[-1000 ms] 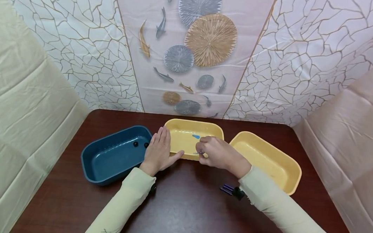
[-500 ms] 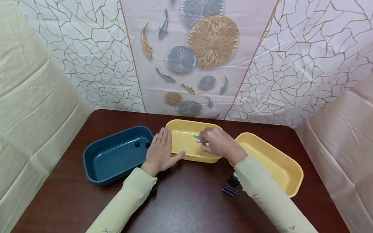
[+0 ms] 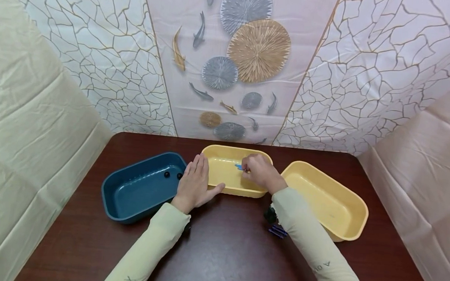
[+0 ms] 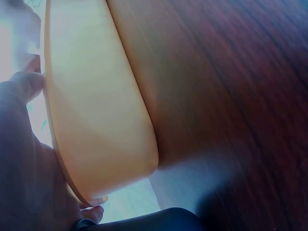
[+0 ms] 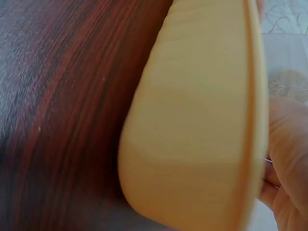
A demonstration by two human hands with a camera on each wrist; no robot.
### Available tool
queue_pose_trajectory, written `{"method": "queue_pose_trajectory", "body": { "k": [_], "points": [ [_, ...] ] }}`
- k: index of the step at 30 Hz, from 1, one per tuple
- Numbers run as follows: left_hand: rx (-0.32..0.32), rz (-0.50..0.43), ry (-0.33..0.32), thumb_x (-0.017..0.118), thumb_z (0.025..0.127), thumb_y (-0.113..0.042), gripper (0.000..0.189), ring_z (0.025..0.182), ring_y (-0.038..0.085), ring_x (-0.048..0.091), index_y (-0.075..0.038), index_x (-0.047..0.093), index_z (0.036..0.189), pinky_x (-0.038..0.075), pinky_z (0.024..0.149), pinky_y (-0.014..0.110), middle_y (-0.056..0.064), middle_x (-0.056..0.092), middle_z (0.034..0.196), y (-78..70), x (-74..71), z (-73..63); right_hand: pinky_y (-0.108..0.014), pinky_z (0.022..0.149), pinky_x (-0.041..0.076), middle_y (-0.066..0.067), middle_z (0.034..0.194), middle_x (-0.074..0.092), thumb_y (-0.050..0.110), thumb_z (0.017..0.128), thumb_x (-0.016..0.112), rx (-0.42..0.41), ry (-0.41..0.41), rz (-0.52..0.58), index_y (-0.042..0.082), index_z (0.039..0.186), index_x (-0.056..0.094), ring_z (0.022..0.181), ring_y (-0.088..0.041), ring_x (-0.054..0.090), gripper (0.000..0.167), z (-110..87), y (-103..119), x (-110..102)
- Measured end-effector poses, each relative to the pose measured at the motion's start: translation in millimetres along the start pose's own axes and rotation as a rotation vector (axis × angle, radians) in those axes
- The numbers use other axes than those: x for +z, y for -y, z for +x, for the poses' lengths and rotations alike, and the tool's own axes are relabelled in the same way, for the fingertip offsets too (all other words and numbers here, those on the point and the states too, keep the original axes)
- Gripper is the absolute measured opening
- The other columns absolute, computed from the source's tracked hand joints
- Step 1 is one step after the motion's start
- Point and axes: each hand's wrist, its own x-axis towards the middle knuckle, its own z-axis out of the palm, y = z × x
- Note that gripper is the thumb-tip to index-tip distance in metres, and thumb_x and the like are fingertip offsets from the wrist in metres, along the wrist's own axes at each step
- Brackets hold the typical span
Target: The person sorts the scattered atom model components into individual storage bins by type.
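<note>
My left hand (image 3: 197, 177) lies flat against the left end of the middle yellow tub (image 3: 230, 149), fingers straight along its rim and thumb along its front wall. My right hand (image 3: 248, 170) reaches into that tub and pinches a thin metal tool, its tip at a small blue piece (image 3: 238, 166) on the tub floor. In the left wrist view, the tub's outer wall (image 4: 96, 106) fills the frame beside my left hand (image 4: 24, 163). The right wrist view shows the tub's wall (image 5: 202, 134) and my right hand (image 5: 288, 163) over the rim.
A dark blue tub (image 3: 130, 195) stands to the left with two black beads (image 3: 166, 175) inside. A second yellow tub (image 3: 361, 212) stands to the right. A small purple and black device (image 3: 277, 230) sits by my right forearm. Draped sheets close in the brown table (image 3: 223, 250).
My right hand has moved from the tub's front rim forward into the tub, bringing the thin tool to the blue piece. The left hand has stayed put.
</note>
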Motion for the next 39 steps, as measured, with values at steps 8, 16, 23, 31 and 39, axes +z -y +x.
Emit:
{"method": "queue_pose_trajectory", "body": {
  "k": [8,16,23,31,39],
  "points": [
    [0.003,0.008,-0.002,0.042,0.099,-0.076,0.108,0.166,0.035,0.016,0.005,0.019,0.166,0.019,0.135,0.049,0.021,0.02,0.176,0.8,2.0,0.8,-0.027,0.063,0.045,-0.001,0.074,0.061,0.004,0.084,0.077,0.151,0.09,0.04,0.012,0.071,0.063,0.069,-0.015,0.051,0.021,8.9,-1,16],
    [0.016,0.027,-0.011,0.042,0.099,-0.077,0.108,0.166,0.035,0.017,0.005,0.02,0.166,0.02,0.134,0.049,0.021,0.021,0.176,-0.6,3.2,1.8,-0.03,0.067,0.05,-0.001,0.079,0.067,0.006,0.089,0.075,0.199,0.126,0.038,0.013,0.073,0.066,0.072,-0.014,0.056,0.019,10.5,-1,23],
    [0.003,0.03,0.002,0.041,0.099,-0.077,0.108,0.166,0.036,0.017,0.004,0.019,0.166,0.02,0.135,0.049,0.02,0.02,0.176,-0.9,-0.3,0.5,-0.033,0.072,0.056,-0.003,0.081,0.071,0.005,0.089,0.073,0.172,0.091,0.067,0.01,0.08,0.072,0.076,-0.016,0.062,0.01,7.1,-1,21],
    [-0.005,-0.012,0.018,0.042,0.098,-0.075,0.108,0.166,0.036,0.013,0.004,0.017,0.167,0.017,0.135,0.05,0.02,0.017,0.177,-0.9,-0.9,0.1,-0.042,0.079,0.059,-0.01,0.09,0.076,0.008,0.091,0.076,0.106,0.064,0.108,0.003,0.092,0.075,0.083,-0.023,0.069,0.006,-11.6,-9,-12],
    [-0.001,-0.02,0.009,0.043,0.098,-0.075,0.108,0.166,0.036,0.013,0.004,0.018,0.167,0.017,0.135,0.05,0.02,0.017,0.177,-1.5,-0.6,-1.0,-0.053,0.104,0.057,-0.023,0.131,0.072,0.018,0.1,0.072,0.108,0.127,0.043,-0.007,0.128,0.07,0.124,-0.04,0.069,0.038,-40.1,3,-58]
  ]
}}
